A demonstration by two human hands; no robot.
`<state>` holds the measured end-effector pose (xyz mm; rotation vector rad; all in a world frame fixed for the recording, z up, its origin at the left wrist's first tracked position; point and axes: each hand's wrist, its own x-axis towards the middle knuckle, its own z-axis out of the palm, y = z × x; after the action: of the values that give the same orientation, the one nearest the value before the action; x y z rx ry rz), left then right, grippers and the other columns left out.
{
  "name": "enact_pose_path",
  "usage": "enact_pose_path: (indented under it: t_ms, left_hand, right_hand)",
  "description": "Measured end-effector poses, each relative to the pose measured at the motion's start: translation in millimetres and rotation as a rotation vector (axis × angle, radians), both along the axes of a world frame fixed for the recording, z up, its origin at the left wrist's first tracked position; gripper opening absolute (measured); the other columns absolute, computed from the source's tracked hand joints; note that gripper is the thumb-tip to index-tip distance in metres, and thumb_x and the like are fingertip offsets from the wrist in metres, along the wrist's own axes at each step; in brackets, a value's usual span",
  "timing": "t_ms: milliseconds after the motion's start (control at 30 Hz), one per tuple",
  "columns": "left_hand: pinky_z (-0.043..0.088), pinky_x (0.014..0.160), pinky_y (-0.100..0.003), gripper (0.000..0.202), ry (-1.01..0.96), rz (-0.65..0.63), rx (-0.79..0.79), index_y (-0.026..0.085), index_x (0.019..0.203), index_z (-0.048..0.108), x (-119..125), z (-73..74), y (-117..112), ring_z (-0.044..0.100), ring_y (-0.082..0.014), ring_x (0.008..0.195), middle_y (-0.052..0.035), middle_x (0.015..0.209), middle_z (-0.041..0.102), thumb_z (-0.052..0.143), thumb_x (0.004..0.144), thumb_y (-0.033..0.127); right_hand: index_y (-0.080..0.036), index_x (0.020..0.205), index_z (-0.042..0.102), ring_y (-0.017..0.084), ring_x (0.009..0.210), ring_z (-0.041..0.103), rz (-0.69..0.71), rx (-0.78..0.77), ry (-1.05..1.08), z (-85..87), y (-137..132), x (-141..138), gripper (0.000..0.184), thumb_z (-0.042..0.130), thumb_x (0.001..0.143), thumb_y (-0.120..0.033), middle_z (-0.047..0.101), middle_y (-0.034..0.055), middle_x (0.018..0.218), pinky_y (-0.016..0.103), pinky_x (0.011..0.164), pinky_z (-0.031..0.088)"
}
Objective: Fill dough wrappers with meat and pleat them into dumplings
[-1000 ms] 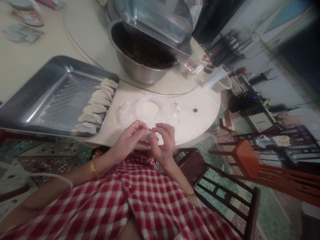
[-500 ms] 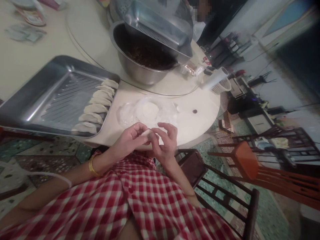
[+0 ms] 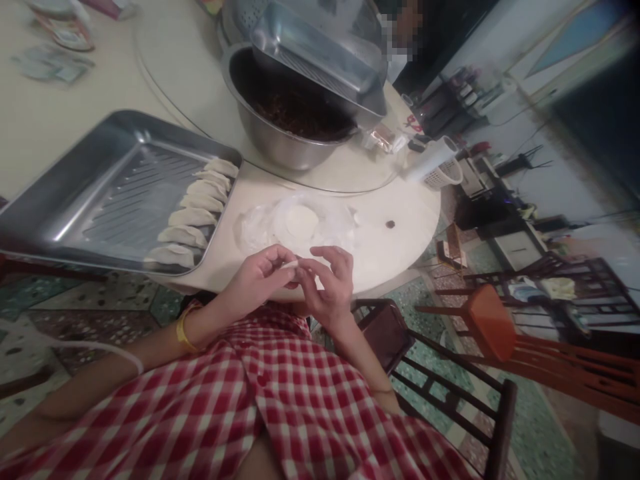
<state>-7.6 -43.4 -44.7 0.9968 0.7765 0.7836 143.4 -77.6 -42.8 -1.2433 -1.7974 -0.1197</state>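
Both hands meet over the near table edge on a small pale dumpling, mostly hidden by the fingers. My left hand is closed around its left side, thumb on top. My right hand pinches its right end between thumb and index finger, the other fingers raised. Just beyond the hands, a stack of round dumpling wrappers lies on a clear plastic bag. To the left, a metal tray holds a row of several folded dumplings along its right side.
A steel bowl of dark filling stands on the turntable, with another metal tray resting across it. A white basket sits at the right table edge. Chairs stand to the right; a person is partly visible behind.
The right thumb and index finger have shifted slightly along the dumpling, toward the left hand. The tray, bowl and wrappers look the same.
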Motion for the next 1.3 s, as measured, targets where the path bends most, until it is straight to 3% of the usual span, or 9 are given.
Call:
enact_pose_path:
  t_ms: [367, 600, 1000, 1300]
  left_hand:
    - [0.055, 0.076, -0.027, 0.016, 0.002, 0.015, 0.06, 0.018, 0.088, 0.056, -0.2, 2.1, -0.6, 0.062, -0.0115, 0.078, 0.0008, 0.086, 0.061, 0.065, 0.08, 0.028]
    - [0.053, 0.072, -0.025, 0.026, -0.002, 0.016, 0.028, 0.02, 0.097, 0.055, -0.7, 8.4, 0.0, 0.062, -0.0123, 0.077, 0.0002, 0.089, 0.065, 0.068, 0.073, 0.02]
    - [0.056, 0.071, -0.026, 0.037, -0.02, -0.122, 0.011, 0.024, 0.118, 0.049, -6.0, -7.8, -4.9, 0.063, -0.0115, 0.078, -0.0011, 0.1, 0.065, 0.061, 0.083, 0.022]
    - [0.056, 0.071, -0.026, 0.039, -0.007, -0.135, 0.022, 0.025, 0.123, 0.047, -6.7, -9.8, -3.9, 0.062, -0.0102, 0.075, 0.0011, 0.097, 0.065, 0.06, 0.085, 0.022]
  right_hand:
    - [-0.02, 0.087, 0.06, 0.018, 0.094, 0.059, 0.062, -0.164, 0.102, 4.9, -1.7, -0.8, 0.009, 0.053, 0.091, -0.02, 0.066, 0.0049, 0.095, 0.038, 0.085, 0.05]
    - [-0.02, 0.103, 0.061, 0.02, 0.101, 0.059, 0.031, -0.109, 0.072, 6.2, -3.4, -0.5, 0.015, 0.056, 0.089, -0.024, 0.062, 0.0088, 0.105, 0.041, 0.086, 0.051]
    - [-0.021, 0.091, 0.061, 0.018, 0.102, 0.058, 0.121, -0.204, -0.015, 9.3, -2.1, 3.5, 0.01, 0.051, 0.091, -0.018, 0.064, 0.0066, 0.106, 0.04, 0.091, 0.048]
    - [-0.021, 0.1, 0.062, 0.021, 0.105, 0.055, 0.077, -0.094, -0.06, 7.8, -1.0, 3.8, 0.012, 0.057, 0.088, -0.021, 0.058, 0.0092, 0.11, 0.042, 0.092, 0.048]
